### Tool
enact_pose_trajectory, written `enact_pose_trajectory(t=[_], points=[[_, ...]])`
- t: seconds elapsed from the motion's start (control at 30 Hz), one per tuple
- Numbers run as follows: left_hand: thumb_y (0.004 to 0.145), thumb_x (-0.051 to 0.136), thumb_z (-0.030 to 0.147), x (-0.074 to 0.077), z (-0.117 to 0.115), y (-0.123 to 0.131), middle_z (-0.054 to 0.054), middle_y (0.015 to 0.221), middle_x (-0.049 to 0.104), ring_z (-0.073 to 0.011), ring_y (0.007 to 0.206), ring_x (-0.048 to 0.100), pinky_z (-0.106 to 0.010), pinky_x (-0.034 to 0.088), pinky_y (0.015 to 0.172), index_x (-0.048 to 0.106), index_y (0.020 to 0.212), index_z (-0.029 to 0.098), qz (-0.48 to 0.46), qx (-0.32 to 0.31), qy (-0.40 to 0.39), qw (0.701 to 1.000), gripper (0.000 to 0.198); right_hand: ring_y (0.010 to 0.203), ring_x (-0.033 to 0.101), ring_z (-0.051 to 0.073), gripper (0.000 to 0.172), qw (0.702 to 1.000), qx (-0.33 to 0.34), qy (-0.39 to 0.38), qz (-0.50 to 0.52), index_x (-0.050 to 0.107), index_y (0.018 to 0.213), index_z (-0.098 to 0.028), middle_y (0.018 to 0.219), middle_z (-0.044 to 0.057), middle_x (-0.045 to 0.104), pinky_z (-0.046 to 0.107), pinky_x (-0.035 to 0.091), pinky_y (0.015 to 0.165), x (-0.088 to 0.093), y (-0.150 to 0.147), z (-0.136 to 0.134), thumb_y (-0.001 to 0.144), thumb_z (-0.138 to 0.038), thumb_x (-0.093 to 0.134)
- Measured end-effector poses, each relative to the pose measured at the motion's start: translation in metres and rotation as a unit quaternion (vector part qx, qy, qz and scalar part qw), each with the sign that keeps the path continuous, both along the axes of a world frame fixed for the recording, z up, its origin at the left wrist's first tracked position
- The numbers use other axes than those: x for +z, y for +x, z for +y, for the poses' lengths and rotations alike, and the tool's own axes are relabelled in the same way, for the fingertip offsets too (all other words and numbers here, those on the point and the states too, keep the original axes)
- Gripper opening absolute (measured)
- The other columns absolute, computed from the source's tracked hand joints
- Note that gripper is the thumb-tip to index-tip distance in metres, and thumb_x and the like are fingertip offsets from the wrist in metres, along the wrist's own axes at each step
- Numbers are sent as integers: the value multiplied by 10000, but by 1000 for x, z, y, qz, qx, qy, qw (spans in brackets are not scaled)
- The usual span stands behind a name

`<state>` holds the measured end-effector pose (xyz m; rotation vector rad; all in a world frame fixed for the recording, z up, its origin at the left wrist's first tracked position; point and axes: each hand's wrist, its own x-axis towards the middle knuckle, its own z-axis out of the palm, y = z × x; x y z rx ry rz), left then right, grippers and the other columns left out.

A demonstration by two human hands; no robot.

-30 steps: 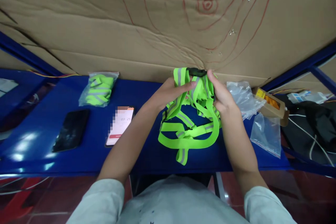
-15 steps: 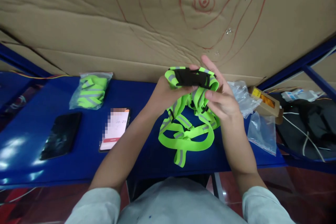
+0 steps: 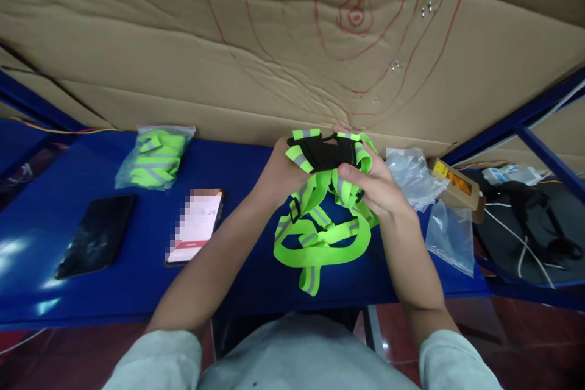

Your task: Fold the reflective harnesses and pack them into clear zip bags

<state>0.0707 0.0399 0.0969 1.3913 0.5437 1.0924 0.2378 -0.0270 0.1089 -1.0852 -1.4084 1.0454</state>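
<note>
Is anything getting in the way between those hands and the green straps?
Nothing visible does: the left hand and the right hand both hold the green straps directly, at either side of the black buckle.

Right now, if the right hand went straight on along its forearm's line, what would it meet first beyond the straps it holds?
Probably the cardboard, though how far it stands from the right hand is unclear.
</note>
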Motion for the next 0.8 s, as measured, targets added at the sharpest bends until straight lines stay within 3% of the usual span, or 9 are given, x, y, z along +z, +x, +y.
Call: enact_pose_trajectory(t=[0.1,0.2,0.3,0.43,0.53,0.6,0.67,0.73,0.8], points=[[713,898,437,-5,1,3,-33,1068,801,-296,1067,729,-425,570,961,811,1019,262,-41,-10,-22,999,363,1348,598,294,800,999,48,-9,14,572,1427,-339,1420,28,649,470,497,1151,5,4,-2,714,-536,878],[605,963,389,-9,1,8,-51,1133,788,-323,1142,706,-457,541,1031,789,1063,234,-49,-2,-33,998,514,1342,600,287,679,999,51,-3,-19,626,1376,-328,1407,31,657,475,481,1161,6,8,0,769,-556,830],[580,969,388,-10,2,9,-82,1200,769,-331,1196,687,-478,516,1072,762,1148,212,-45,-23,-42,998,630,1407,538,284,616,994,49,34,-95,663,1337,-320,1370,38,680,491,381,1233,7,13,3,809,-620,767],[633,942,369,-12,6,5,-85,1211,766,-312,1190,693,-457,520,1068,779,1134,223,-19,-64,-60,996,546,1476,457,289,515,970,40,100,-216,712,1268,-314,1370,58,677,487,244,1290,14,26,2,852,-617,724],[625,946,342,-13,10,5,-84,1132,787,-310,1127,716,-455,539,1034,794,1062,199,-12,-33,-68,997,484,1436,501,291,465,957,-11,123,-261,700,1279,-314,1325,64,694,498,338,1236,18,33,-3,899,-581,686],[621,946,326,-13,11,6,-80,1132,787,-301,1135,710,-456,530,1050,784,1062,189,-30,-2,-75,997,490,1249,636,279,365,948,-75,134,-279,737,1164,-292,1142,55,748,455,481,1091,19,32,-6,949,-564,625],[651,931,328,-11,11,9,-75,1158,779,-292,1169,695,-458,517,1073,772,1088,194,-42,8,-70,997,483,911,693,222,349,929,-151,151,-302,744,933,-251,876,29,727,361,537,864,18,27,-8,992,-544,563],[701,903,339,-7,10,10,-68,1157,777,-285,1179,688,-453,513,1081,769,1096,206,-35,3,-41,999,439,672,593,160,429,906,-205,165,-333,666,760,-219,690,2,619,304,472,695,17,21,-9,1018,-530,521],[730,886,338,-4,10,10,-58,1123,779,-277,1161,691,-432,519,1071,771,1090,214,-18,2,-2,1000,398,606,509,140,466,889,-233,170,-356,599,721,-212,637,-7,537,293,403,636,16,17,-10,1039,-529,474]])
